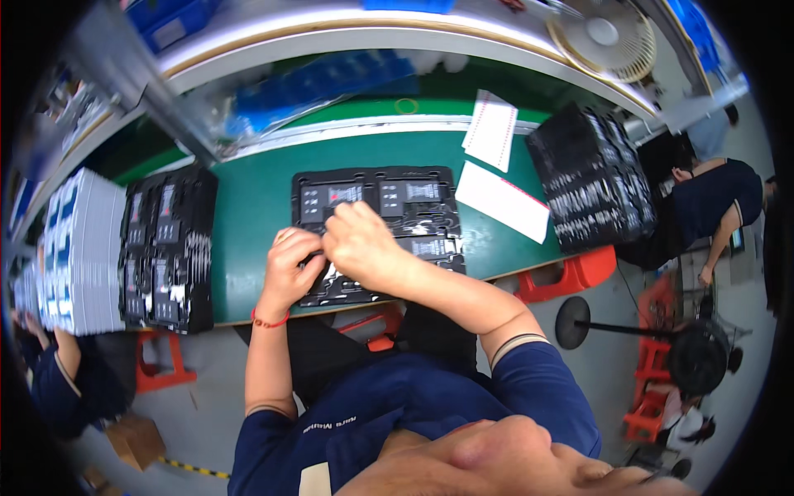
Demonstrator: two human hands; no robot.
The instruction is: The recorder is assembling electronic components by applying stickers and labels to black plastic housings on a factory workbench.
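Observation:
A black plastic tray lies on the green worktop in front of me. Flat dark batteries with pale printing sit in its compartments, some with short strips. Over the tray's left half my two hands meet, fingertips close together. My left hand, a red band at its wrist, is closed with thumb and fingers pinched. My right hand is curled beside it, fingers bent down toward the same spot. Whatever lies between the fingertips is hidden, as is the part of the tray beneath them.
Stacked black trays stand at the left, beside a tall white stack. More black trays are piled at the right. Two paper sheets lie right of my tray. A fan sits above; other people work at both sides.

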